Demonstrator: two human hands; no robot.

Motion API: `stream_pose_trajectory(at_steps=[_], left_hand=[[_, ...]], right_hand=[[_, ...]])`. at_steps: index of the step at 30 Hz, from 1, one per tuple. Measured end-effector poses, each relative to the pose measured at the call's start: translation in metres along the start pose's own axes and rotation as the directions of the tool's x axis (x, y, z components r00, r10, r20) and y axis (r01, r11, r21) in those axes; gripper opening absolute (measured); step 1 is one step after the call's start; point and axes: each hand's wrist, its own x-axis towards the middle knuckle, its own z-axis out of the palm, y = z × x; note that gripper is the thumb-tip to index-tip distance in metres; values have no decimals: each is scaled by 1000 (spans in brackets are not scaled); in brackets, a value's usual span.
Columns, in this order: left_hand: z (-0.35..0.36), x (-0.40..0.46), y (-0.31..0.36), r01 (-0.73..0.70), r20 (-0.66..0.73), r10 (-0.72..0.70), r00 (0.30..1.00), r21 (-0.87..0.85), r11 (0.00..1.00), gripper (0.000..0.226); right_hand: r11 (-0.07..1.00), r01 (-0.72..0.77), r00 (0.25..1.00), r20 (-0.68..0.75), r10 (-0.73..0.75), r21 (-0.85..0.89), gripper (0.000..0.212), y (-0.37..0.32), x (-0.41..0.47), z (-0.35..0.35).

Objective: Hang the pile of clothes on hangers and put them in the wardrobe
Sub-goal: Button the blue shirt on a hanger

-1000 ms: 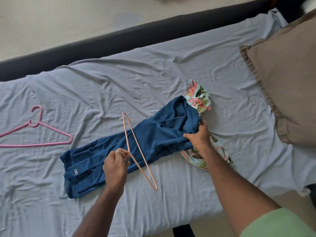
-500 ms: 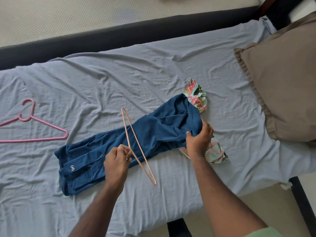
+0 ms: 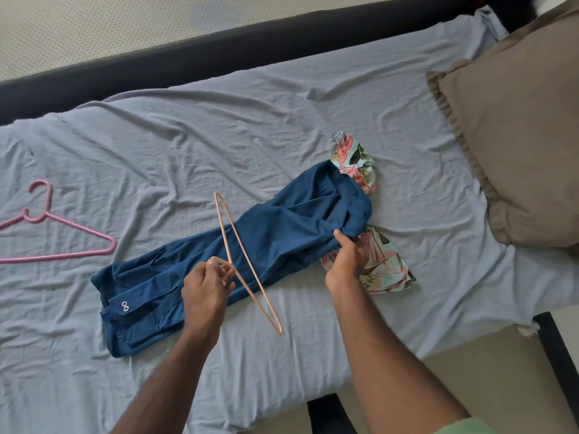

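Trousers (image 3: 250, 255) lie on the bed (image 3: 219, 136), long axis left-near to right-far — right hand (image 3: 346, 261) pinches the far-right end, left hand (image 3: 205, 286) grips the peach hanger (image 3: 247, 264) just above mid-leg.

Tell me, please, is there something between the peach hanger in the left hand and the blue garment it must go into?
Nothing visible. The left hand holds the peach hanger directly over the blue garment, and the right hand already grips the garment's end. The floral cloth lies under that end, not between them.
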Motion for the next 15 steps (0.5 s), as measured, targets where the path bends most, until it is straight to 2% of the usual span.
stream_pose_trajectory(at_steps=[4, 7, 8, 10, 12, 13, 15], left_hand=[[-2, 2, -1, 36, 4, -36, 999, -32, 999, 30], [-2, 2, -3, 26, 9, -26, 1000, -26, 999, 31], [-3, 1, -4, 21, 12, -21, 1000, -21, 1000, 31], [-4, 0, -7, 19, 17, -19, 1000, -17, 1000, 33], [-8, 0, -9, 19, 19, -18, 1000, -32, 999, 36], [-10, 0, -9, 21, 21, -20, 1000, -52, 998, 36], [-13, -1, -8, 32, 24, -29, 999, -101, 994, 36]], right_hand=[[970, -60, 985, 172, 20, 234, 44, 10, -2, 2], [966, -119, 978, 195, 74, 231, 79, 10, 0, 13], [968, -156, 975, 189, 118, 198, 84, 10, 1, 16], [972, -196, 962, 219, 166, 126, 70, 9, 2, 22], [993, -115, 967, 231, 104, 36, 45, 7, 3, 30], [998, -60, 967, 250, 56, 7, 40, 6, 3, 35], [1000, -23, 944, 328, 23, -4, 45, 1, 0, 40]])
